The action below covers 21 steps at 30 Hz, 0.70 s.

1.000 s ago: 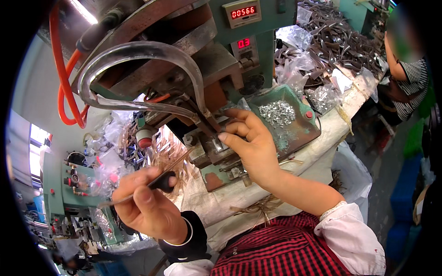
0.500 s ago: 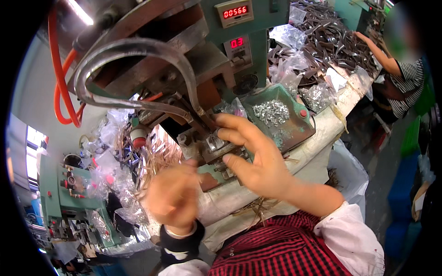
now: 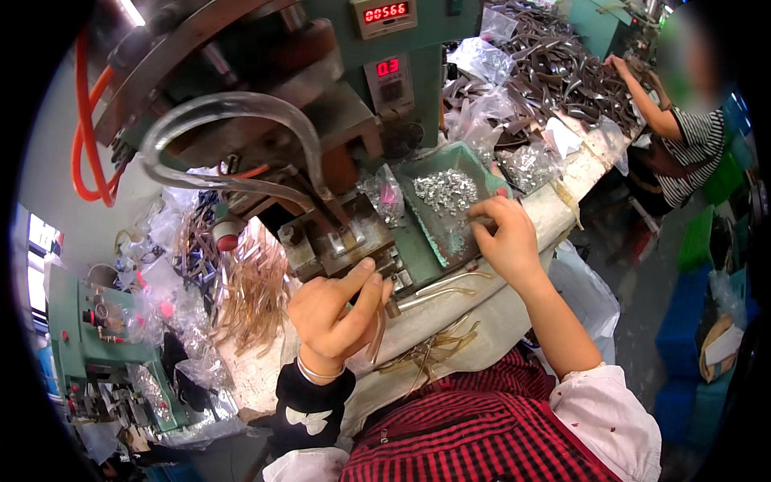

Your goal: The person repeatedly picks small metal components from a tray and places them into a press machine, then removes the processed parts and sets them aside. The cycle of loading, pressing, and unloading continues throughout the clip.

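My left hand (image 3: 337,317) is closed in a pinch at the front edge of the press's metal die block (image 3: 345,239). A thin brown strip (image 3: 376,341) hangs down from its fingers. A small shiny metal piece sits in the slot on top of the block, below two dark prongs. My right hand (image 3: 511,241) is over the near right side of a green tray (image 3: 438,241) with small silver metal pieces (image 3: 446,191) in it. Its thumb and fingers are bent together; whatever lies between the tips is too small to make out.
A clear looped hose (image 3: 241,104) and the green press (image 3: 434,48) stand over the block. Brown strips (image 3: 249,297) lie at left, more (image 3: 430,353) at the bench's front edge. Beyond the tray are dark curved pieces (image 3: 554,64) and a person in a striped shirt (image 3: 699,153).
My right hand has moved from the die block rightward to the tray. My left hand has come up and right to the block's front, with a strip now visible in it. The view has shifted slightly.
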Tool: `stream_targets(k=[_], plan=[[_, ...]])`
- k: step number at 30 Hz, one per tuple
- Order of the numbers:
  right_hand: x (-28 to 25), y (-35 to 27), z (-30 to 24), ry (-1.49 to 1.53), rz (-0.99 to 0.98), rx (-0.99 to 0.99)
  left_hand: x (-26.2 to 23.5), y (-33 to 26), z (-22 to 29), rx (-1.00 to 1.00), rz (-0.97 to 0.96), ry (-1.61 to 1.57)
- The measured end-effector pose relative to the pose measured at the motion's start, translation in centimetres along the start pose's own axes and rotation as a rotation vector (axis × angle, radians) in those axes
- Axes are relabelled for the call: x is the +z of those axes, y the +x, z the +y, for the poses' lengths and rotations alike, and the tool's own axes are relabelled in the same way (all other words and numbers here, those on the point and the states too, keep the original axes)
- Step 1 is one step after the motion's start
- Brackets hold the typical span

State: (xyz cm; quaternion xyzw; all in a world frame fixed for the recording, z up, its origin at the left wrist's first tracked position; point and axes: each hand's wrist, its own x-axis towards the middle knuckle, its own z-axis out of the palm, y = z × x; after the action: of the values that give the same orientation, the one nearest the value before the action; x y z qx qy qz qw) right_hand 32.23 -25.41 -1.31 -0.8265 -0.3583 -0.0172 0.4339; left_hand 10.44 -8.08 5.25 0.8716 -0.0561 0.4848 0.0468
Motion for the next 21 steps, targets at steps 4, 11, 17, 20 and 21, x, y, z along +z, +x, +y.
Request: stream_targets(k=[4, 11, 17, 20, 21], plan=[[1.6, -0.2, -0.3, -0.336, 0.054, -0.107, -0.6, -0.2, 1.5, -0.131, -0.017, 0.008], [2.3, -1.2, -0.2, 0.069, 0.135, 0.043, -8.0, -5.1, 3.7, -0.430, 0.076, 0.284], [2.2, 0.9, -2.2, 0.179, 0.159, -0.186, -9.0, -6.2, -6.8, -0.700, -0.164, 0.576], [3.8, 0.8, -2.7, 0.309, 0.116, -0.075, -5.3, -13.0, -10.7, -0.860, -0.424, 0.758], [4.1, 0.5, -1.8, 0.237, 0.167, -0.122, -4.5, -14.9, -11.6, -0.922, -0.357, 0.686]])
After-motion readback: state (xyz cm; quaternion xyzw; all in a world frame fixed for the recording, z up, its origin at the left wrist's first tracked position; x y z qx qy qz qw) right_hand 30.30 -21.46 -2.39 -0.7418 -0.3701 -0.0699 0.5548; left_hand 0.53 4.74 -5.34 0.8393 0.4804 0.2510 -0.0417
